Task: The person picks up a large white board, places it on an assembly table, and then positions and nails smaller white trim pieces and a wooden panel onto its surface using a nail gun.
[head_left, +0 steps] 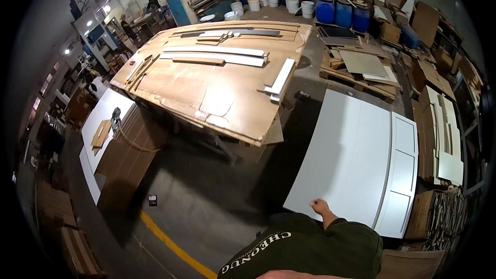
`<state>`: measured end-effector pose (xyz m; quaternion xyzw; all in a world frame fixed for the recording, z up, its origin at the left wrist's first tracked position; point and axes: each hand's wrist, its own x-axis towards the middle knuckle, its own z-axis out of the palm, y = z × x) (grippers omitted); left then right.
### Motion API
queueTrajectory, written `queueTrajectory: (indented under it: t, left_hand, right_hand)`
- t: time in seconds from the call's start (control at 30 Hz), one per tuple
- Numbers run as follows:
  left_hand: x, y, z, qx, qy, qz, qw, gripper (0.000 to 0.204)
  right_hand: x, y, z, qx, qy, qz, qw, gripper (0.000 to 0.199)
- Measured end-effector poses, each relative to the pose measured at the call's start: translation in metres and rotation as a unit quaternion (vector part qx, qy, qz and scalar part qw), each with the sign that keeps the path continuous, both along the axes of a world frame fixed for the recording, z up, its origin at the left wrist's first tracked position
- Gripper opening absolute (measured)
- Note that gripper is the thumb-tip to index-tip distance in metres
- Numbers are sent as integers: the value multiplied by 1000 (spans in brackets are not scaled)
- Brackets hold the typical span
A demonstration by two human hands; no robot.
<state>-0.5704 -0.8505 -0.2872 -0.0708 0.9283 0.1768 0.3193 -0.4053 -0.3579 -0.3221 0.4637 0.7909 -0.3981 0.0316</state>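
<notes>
Dim floor (206,191) flanks the white panel (346,150), apparently under one hand (321,207).

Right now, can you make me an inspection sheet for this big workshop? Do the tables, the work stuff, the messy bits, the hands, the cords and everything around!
Surface: big wood-coloured tabletop, shiny in places.
Job's things: wide white panel, with a framed white piece along its right side.
Clutter: white and wooden strips lie on the tabletop; a small dark box is on the floor.
Hands: right hand is at the white panel's near edge; whether its grip holds anything is too small to tell. Left hand: nothing seen.
Cables: a tan hose or cord curves below a dark tool at left.
Surroundings: blue barrels, white buckets, yellow floor line.
</notes>
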Motion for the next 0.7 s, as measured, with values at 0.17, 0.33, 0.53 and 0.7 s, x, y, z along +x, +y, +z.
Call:
queueTrajectory:
  t: [0.17,0.33,0.53,0.7]
  left_hand:
    - [-171,45,38,207,24,162,964,31]
    - [-279,141,101,406,126,227,876,23]
    - [-412,282,138,491,185,19,851,20]
    - [-531,394,159,484,196,-190,831,20]
  right_hand:
    - [-197,122,105,55,165,-91,981,37]
    - [-337,209,176,149,274,-188,931,36]
    - [-432,285,204,139,283,-276,908,58]
    - [-470,314,219,141,156,-313,926,68]
